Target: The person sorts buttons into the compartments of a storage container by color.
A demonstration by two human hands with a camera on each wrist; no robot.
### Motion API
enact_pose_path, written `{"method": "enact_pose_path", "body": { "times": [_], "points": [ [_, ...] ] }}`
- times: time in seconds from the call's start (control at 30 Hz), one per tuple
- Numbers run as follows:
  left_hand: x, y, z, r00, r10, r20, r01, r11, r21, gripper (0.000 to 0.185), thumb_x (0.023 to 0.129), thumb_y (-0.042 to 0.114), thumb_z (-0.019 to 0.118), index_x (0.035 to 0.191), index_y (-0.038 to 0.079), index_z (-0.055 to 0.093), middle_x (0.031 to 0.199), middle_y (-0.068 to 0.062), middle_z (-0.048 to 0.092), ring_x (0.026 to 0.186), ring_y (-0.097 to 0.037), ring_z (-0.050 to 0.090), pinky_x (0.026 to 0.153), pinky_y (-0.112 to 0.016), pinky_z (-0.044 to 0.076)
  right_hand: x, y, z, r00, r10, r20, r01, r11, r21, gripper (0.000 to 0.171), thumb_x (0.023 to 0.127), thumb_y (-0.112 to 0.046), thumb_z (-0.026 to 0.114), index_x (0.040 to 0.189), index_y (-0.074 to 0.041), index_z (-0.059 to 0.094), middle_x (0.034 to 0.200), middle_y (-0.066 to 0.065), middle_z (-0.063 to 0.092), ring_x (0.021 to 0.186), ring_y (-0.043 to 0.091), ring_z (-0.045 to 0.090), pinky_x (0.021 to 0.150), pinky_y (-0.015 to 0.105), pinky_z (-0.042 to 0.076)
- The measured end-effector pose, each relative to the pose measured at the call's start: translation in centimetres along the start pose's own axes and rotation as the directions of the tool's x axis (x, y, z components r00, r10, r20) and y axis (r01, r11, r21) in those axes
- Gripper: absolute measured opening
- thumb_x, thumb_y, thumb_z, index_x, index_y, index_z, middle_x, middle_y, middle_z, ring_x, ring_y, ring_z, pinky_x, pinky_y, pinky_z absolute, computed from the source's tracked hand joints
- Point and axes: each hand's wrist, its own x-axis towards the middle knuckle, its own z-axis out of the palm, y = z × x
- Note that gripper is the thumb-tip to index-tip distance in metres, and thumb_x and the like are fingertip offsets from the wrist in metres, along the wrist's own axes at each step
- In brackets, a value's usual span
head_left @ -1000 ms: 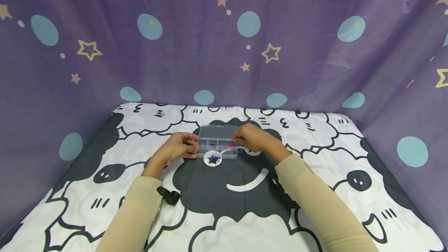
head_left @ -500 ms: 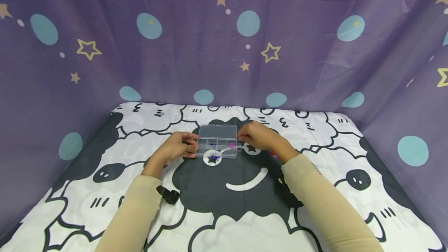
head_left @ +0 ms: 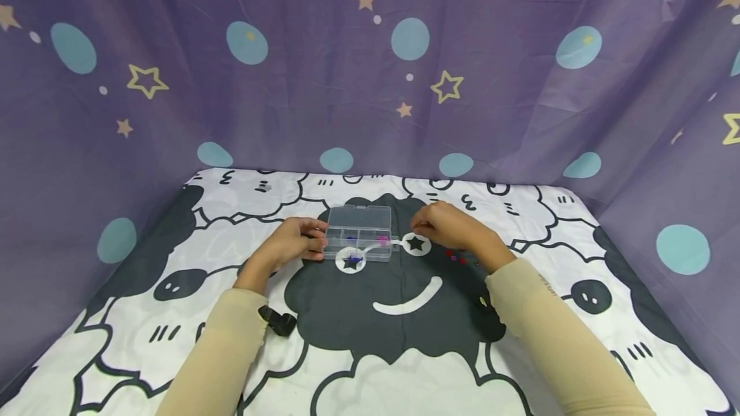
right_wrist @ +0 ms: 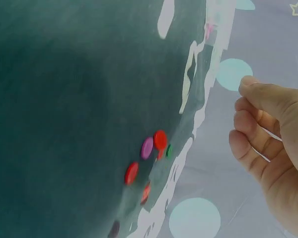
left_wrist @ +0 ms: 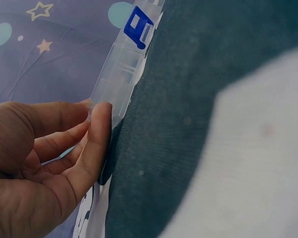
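Observation:
A clear compartment box lies on the sheep-print cloth at the middle back, with pink and blue bits in its cells. My left hand pinches the box's left end; in the left wrist view its thumb and fingers lie against the box edge, near a blue piece. My right hand hovers to the right of the box with loosely curled fingers and nothing seen in them. Several small red, purple and green discs lie on the dark cloth under it.
A small black clip lies by my left forearm. A purple curtain with stars and dots closes in the back and both sides of the cloth.
My right hand has drawn away from the box's right end and moved right, uncovering the loose discs. The left hand and the box have stayed put.

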Motion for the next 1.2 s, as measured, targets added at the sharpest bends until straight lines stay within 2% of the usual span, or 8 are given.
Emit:
{"method": "enact_pose_path", "body": {
  "times": [0.3,0.47,0.67,1.03,1.2],
  "points": [
    [0.1,0.1,0.0,1.000,-0.002,0.000,0.002,1.000,-0.001,0.048,0.097,-0.007,0.065,0.143,-0.005,0.053,0.122,-0.023,0.058,0.090,-0.022,0.071,0.080,-0.035,0.066,-2.1,1.0,-0.8,1.000,-0.001,0.015,0.001,1.000,0.012,0.008,0.095,-0.003,0.072,0.099,-0.004,0.078,0.092,0.001,0.074,0.072,0.005,0.062,0.065,0.029,0.057],
    [0.2,0.0,0.0,1.000,-0.001,0.001,0.001,1.000,0.006,0.048,0.097,-0.007,0.066,0.143,-0.005,0.053,0.122,-0.022,0.058,0.090,-0.022,0.071,0.080,-0.036,0.066,-3.1,1.3,-1.1,0.999,0.030,0.038,-0.030,0.999,0.018,0.009,0.092,-0.005,0.075,0.100,-0.003,0.077,0.088,-0.001,0.073,0.074,0.006,0.064,0.067,0.030,0.059],
    [0.2,0.0,0.0,1.000,0.001,0.002,-0.001,1.000,0.008,0.048,0.097,-0.006,0.065,0.143,-0.005,0.053,0.123,-0.023,0.058,0.091,-0.023,0.071,0.080,-0.036,0.066,-4.4,1.8,-1.2,0.991,0.075,0.108,-0.079,0.996,0.039,0.009,0.092,-0.005,0.075,0.101,-0.003,0.076,0.084,-0.004,0.071,0.074,0.005,0.063,0.068,0.029,0.059],
    [0.2,0.1,0.1,1.000,-0.001,0.000,0.001,1.000,0.009,0.048,0.097,-0.006,0.066,0.143,-0.005,0.054,0.122,-0.022,0.059,0.089,-0.022,0.071,0.080,-0.036,0.066,-6.1,2.8,-0.9,0.978,0.074,0.196,-0.098,0.989,0.115,0.008,0.093,-0.001,0.073,0.099,-0.006,0.075,0.084,-0.004,0.072,0.071,0.001,0.060,0.068,0.026,0.056],
    [0.1,0.0,0.1,1.000,-0.006,-0.007,0.006,1.000,0.013,0.047,0.097,-0.006,0.065,0.143,-0.004,0.054,0.122,-0.023,0.058,0.089,-0.022,0.071,0.080,-0.036,0.066,-6.3,3.3,-0.5,0.974,0.067,0.217,-0.090,0.991,0.100,0.007,0.095,-0.005,0.073,0.094,-0.011,0.075,0.080,-0.009,0.068,0.068,0.001,0.055,0.064,0.024,0.053]
  ]
}}
